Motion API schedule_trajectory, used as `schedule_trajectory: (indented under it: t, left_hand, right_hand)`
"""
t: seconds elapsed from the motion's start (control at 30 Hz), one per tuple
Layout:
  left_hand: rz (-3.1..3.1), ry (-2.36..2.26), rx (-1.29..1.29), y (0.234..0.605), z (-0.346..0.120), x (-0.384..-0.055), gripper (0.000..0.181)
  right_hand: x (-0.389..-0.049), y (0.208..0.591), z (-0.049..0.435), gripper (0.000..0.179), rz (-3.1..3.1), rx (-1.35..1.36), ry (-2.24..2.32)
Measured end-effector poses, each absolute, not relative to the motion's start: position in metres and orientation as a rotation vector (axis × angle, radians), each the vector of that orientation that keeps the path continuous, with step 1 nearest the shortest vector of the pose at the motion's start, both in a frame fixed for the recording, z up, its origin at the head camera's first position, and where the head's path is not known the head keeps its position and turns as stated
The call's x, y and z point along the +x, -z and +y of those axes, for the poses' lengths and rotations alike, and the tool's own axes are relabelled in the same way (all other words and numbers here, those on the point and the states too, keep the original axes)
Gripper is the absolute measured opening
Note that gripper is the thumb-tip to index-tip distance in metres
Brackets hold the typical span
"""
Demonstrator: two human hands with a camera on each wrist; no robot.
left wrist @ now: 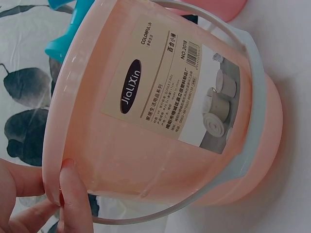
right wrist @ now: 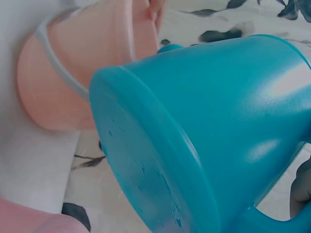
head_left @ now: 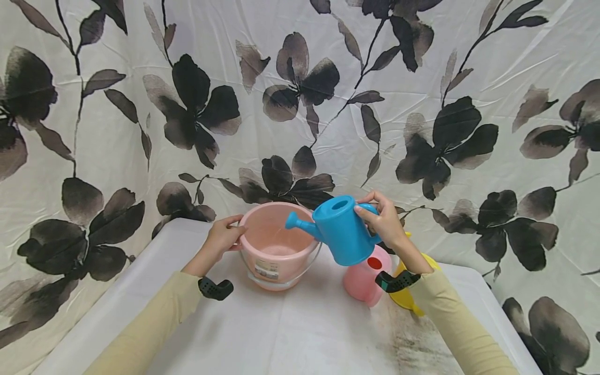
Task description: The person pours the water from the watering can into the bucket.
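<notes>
A pink bucket [head_left: 267,263] with a pale handle and a printed label [left wrist: 160,87] stands on the white table. My left hand [head_left: 221,237] pinches its rim at the left side, thumb outside, as the left wrist view shows. In my right hand [head_left: 386,221] is a blue watering can [head_left: 344,237], gripped by its handle. The can hangs above the table to the right of the bucket, tilted, with its spout [head_left: 300,224] over the bucket's opening. Small wet-looking marks dot the can's base [right wrist: 141,160] in the right wrist view. No flowing water can be made out.
Below the blue can, a pink watering can [head_left: 358,284] stands on the table [head_left: 281,338]. A yellow item [head_left: 405,299], partly hidden by my right forearm, is beside it. Brownish stains [head_left: 412,344] mark the right front. A floral cloth [head_left: 300,135] hangs behind the table.
</notes>
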State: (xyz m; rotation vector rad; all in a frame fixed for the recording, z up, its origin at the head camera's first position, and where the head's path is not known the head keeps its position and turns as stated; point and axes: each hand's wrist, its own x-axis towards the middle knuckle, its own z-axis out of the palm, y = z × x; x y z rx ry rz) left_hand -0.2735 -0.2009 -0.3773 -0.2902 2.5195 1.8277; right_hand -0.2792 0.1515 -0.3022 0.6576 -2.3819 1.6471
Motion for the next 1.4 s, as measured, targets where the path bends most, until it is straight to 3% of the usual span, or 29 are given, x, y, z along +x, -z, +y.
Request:
schedule_trajectory:
  t: [1.4]
  left_hand:
    - [2.562, -1.799, -0.295, 0.3777, -0.1993, -0.2718, 0.053]
  right_hand:
    - [-0.2799, 0.3042, 0.1525, 0.021, -2.376, 0.697, -1.625]
